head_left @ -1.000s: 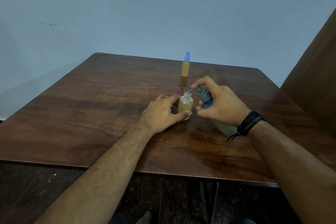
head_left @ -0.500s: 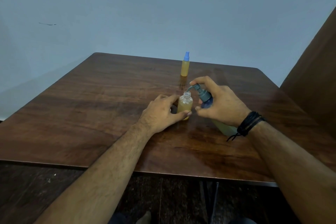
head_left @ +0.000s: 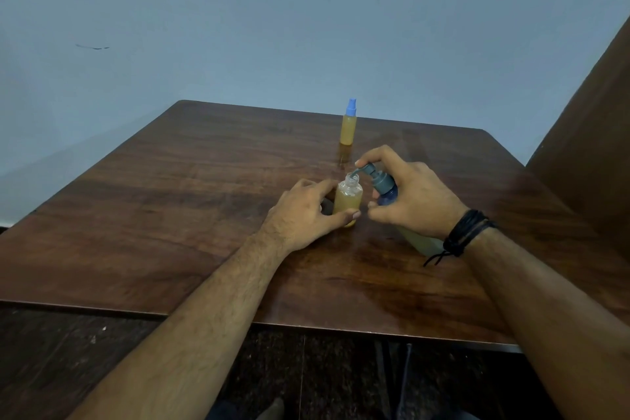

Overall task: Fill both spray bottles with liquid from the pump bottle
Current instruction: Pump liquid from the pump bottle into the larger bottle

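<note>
An uncapped small spray bottle with amber liquid stands on the wooden table. My left hand grips it from the left, thumb across its front. My right hand holds the tilted pump bottle, grey pump head up, with a finger on top of the pump; its spout sits over the small bottle's mouth. The pump bottle's pale body shows below my wrist. A second spray bottle, amber with a blue cap, stands upright farther back.
A dark wooden panel rises at the right beside the table. A blue-grey wall stands behind it. A small dark object lies half hidden behind my left hand. The floor shows below the near edge.
Both hands and bottles stay where they were. The pump head has risen slightly under my right index finger.
</note>
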